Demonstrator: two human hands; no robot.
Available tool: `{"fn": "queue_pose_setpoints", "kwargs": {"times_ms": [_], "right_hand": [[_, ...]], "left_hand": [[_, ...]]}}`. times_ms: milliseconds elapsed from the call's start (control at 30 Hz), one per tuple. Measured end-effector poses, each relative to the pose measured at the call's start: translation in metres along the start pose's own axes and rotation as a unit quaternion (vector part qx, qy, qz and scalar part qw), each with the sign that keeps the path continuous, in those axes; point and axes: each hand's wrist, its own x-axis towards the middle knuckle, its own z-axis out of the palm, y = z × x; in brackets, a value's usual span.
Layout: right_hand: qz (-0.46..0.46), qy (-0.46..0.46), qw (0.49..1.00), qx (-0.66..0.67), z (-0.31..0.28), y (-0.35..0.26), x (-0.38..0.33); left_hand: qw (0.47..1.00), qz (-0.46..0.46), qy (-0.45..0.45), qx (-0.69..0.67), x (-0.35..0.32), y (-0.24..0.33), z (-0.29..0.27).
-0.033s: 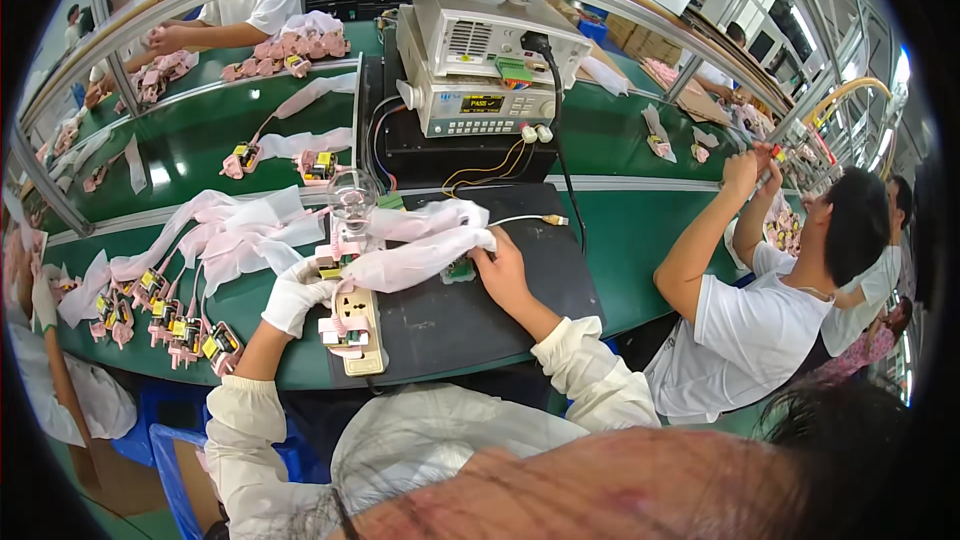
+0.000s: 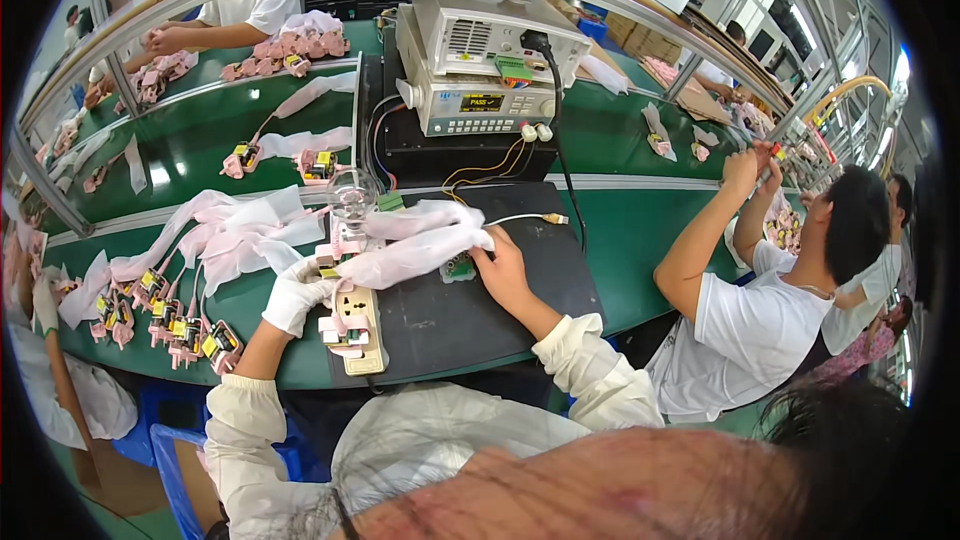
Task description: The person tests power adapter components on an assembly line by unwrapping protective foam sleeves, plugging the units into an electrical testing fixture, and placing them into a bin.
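My left hand (image 2: 298,295), in a white glove, has its fingers closed at an open charger circuit board (image 2: 328,262) on the power strip (image 2: 364,352). A second pink-and-white charger assembly (image 2: 345,330) is plugged in closer to me. Two pink cables in translucent plastic sleeves (image 2: 405,258) stretch from the strip toward my bare right hand (image 2: 502,268). Its fingers pinch the sleeve ends; the cable tips are hidden. Just left of those fingers a small green board (image 2: 459,268) lies on the black mat (image 2: 450,335). A clear glass bulb (image 2: 352,195) stands behind the strip.
Several charger boards (image 2: 185,335) with sleeved cables are heaped at left. Stacked test instruments (image 2: 485,105) stand behind the mat, a black power cord (image 2: 566,170) hanging down. A white cable with a yellowish plug (image 2: 553,220) lies at right. Co-workers sit around, one (image 2: 760,310) at right.
The sleeved cable ends have shifted slightly left and down, and more of the small green board shows beside my right fingers. My left hand stays in place.
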Motion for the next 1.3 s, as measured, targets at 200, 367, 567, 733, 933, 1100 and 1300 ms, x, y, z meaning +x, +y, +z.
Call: {"fn": "queue_pose_setpoints", "kwargs": {"times_ms": [200, 367, 567, 733, 933, 1100, 1300], "right_hand": [[-0.010, -0.063, 0.998, -0.010, 0.002, 0.000, -0.002], [0.082, -0.101, 0.991, 0.027, -0.004, -0.009, 0.000], [-0.060, 0.045, 0.995, 0.073, -0.024, -0.043, -0.020], [-0.079, -0.213, 0.943, 0.243, -0.033, -0.129, -0.063], [-0.065, -0.197, 0.881, 0.426, 0.006, -0.181, -0.087], [-0.060, -0.006, 0.814, 0.578, 0.005, -0.187, -0.084], [0.139, 0.104, 0.631, 0.756, -0.038, -0.154, -0.093]], "left_hand": [[0.998, 0.038, 0.017, -0.047, -0.003, -0.012, -0.004], [0.973, 0.141, 0.010, -0.185, -0.019, 0.028, -0.002], [0.972, 0.173, 0.072, -0.143, -0.091, 0.081, 0.002], [0.990, 0.108, 0.050, -0.074, -0.148, 0.107, 0.027], [0.991, -0.036, -0.072, -0.109, -0.165, 0.122, 0.110], [0.977, -0.082, -0.191, -0.049, -0.139, 0.133, 0.157], [0.874, 0.005, -0.384, 0.297, -0.091, 0.182, 0.162]]}}
